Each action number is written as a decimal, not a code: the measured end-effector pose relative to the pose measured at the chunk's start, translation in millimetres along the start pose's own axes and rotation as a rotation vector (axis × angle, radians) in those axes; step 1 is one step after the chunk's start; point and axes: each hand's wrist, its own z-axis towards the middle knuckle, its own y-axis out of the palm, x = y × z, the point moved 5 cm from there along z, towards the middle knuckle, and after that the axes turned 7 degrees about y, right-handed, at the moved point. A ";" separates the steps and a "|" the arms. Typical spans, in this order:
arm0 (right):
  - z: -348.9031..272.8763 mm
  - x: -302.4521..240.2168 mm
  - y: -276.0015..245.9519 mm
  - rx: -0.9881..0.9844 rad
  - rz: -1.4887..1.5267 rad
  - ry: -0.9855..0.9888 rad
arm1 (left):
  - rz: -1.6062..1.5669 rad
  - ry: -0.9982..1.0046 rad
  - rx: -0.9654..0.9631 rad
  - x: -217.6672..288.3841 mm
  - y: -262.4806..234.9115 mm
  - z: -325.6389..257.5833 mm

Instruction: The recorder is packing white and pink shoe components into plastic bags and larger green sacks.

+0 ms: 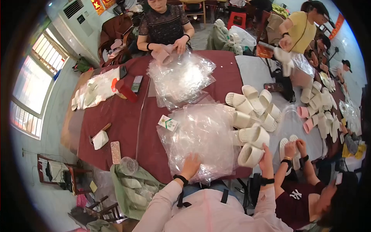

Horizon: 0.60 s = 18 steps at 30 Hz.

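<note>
My left hand [191, 166] rests flat, fingers stretched out, on the near part of a stack of clear plastic bags [205, 137]. To its right, my right hand [266, 157] is closed on a pair of cream slippers [253, 146], gripping them by their right side. The slippers are held just right of the bags. Behind them lies a pile of similar cream slippers [253, 106]. A small white and green card [168, 123] sits on the upper left of the bag stack.
A maroon cloth [112, 131] covers the table. Across it, a person handles a pink slipper [164, 56] over more bags [181, 77]. At right, a co-worker's hands touch slippers [290, 149]. A phone [115, 152] and plastic tub [128, 165] lie near the left edge, by a green sack [123, 189].
</note>
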 end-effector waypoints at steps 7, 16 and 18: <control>-78.0 60.1 9.5 0.083 -0.266 0.272 | 0.116 0.160 0.224 4.6 -27.7 19.1; -124.0 86.5 17.3 0.148 -0.365 0.236 | -0.116 0.148 0.124 8.6 -56.2 44.8; -124.1 94.2 11.4 0.197 -0.389 0.216 | -0.137 0.175 0.142 11.1 -57.9 46.0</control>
